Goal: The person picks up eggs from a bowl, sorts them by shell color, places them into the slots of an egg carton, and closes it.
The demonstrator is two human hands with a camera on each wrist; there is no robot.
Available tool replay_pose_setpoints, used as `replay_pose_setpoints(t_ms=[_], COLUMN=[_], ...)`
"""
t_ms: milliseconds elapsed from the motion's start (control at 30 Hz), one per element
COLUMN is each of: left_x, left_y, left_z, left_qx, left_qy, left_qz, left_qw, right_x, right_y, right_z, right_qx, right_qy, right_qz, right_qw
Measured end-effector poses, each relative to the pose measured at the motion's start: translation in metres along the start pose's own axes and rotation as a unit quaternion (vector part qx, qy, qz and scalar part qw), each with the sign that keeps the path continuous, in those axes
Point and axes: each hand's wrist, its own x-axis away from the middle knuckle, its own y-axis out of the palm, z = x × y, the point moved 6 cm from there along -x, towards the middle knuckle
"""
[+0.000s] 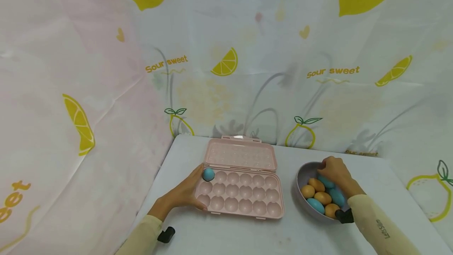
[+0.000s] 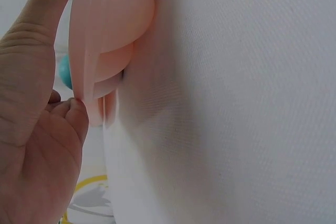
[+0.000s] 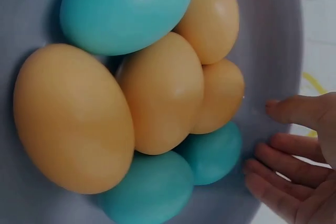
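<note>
A pink plastic egg box (image 1: 244,214) lies with its lid (image 1: 240,156) folded back. One blue egg (image 1: 208,174) sits in its back-left cup; the other cups hold nothing. My left hand (image 1: 187,190) grips the left end of the box, thumb by the front corner and fingers toward the back. In the left wrist view, fingertips of the left hand (image 2: 39,124) touch the box rim (image 2: 84,40). My right hand (image 1: 336,170) reaches into a grey bowl (image 1: 301,196) of orange and blue eggs. The right wrist view shows its fingers apart, close to a blue egg (image 3: 216,153) without touching it.
Box and bowl stand on a white table (image 1: 226,235), with a gap between them. A lemon-printed cloth (image 1: 262,101) hangs behind and on the left side. Black mounts (image 1: 166,234) are strapped at both wrists.
</note>
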Motion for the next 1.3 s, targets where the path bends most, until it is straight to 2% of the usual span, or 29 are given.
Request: replay_pose_setpoints(t_ms=[233,533,667,867,1300], left_x=[0.000,0.000,0.000,-0.001,-0.001], left_y=[0.001,0.000,-0.001,0.000,0.000], left_z=[-0.002,-0.001,0.000,0.000,0.000], left_qx=[-0.004,-0.001,0.004,0.011,0.011], left_qy=[0.000,0.007,0.006,0.003,-0.003], left_qz=[0.001,0.007,0.007,0.001,-0.005], left_qw=[1.0000,1.0000,1.0000,0.9999,0.9999], right_x=[0.003,0.000,0.002,0.009,0.008], right_y=[0.010,0.013,0.017,0.023,0.022], right_z=[0.008,0.015,0.019,0.020,0.019], right_qx=[-0.013,-0.001,0.006,-0.015,-0.022], right_qy=[0.020,0.029,0.054,0.077,0.069], right_qz=[-0.029,-0.038,-0.073,-0.121,-0.110], right_qw=[0.9993,0.9988,0.9958,0.9895,0.9913])
